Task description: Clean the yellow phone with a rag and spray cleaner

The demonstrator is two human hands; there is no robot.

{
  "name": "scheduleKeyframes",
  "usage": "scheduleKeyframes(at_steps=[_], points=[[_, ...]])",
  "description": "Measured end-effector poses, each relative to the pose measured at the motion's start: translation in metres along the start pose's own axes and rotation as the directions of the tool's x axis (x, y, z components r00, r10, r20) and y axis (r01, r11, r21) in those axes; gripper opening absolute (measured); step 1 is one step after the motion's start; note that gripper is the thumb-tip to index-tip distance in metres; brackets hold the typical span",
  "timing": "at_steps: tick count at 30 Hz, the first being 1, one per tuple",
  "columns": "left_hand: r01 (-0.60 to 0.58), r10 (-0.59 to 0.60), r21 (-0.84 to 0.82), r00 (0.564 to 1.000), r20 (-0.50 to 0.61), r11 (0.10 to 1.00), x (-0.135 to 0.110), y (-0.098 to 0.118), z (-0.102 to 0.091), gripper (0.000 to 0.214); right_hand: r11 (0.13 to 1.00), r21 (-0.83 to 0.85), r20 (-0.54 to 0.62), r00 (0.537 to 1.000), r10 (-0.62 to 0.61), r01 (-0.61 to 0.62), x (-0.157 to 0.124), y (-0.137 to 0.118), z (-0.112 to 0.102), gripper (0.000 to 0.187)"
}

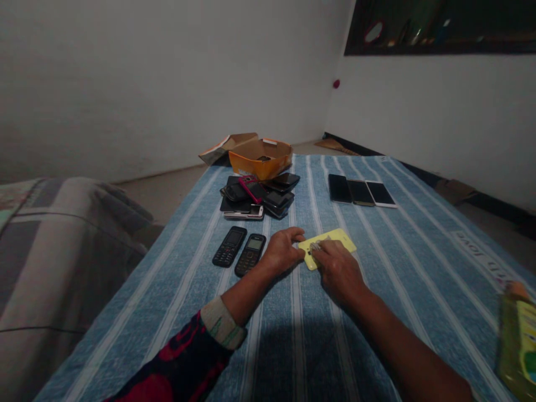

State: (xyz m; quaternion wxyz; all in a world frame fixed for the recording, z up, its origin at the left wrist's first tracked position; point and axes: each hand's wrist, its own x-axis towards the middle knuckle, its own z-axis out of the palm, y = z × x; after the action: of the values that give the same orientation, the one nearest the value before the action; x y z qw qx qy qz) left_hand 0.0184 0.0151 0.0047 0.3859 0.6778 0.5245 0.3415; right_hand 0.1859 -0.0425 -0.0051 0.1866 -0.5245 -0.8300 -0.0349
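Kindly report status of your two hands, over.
Left hand holds left end of yellow rectangular phone. Right hand holds whitish wad on it. Nearest black keypad phone beside left hand, not blocking.

left hand (282, 252) gripping yellow phone (344, 239) by one end, right hand (338, 271) pressing whitish wad (314, 245) on it, two keypad phones (230, 246) at left, phone pile (238, 205) by open orange box (257, 167)

I'm on 1 view now, riding the wearer's head, facing forward and down along the striped cloth (419, 268): left hand (282, 249) and right hand (338, 269) near, mid-view; orange box (254, 166) farther off, pale wall (167, 67) behind.
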Motion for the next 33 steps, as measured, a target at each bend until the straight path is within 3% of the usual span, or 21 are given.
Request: scheduleKeyframes(at_steps=[33], points=[[-0.001, 0.001, -0.005, 1.0, -0.008, 1.0, -0.0005, 0.0004, 0.0001, 0.053, 1.0, 0.018, -0.013, 1.0, -0.017, 0.017, -0.001, -0.0001, -0.0006, 0.029]])
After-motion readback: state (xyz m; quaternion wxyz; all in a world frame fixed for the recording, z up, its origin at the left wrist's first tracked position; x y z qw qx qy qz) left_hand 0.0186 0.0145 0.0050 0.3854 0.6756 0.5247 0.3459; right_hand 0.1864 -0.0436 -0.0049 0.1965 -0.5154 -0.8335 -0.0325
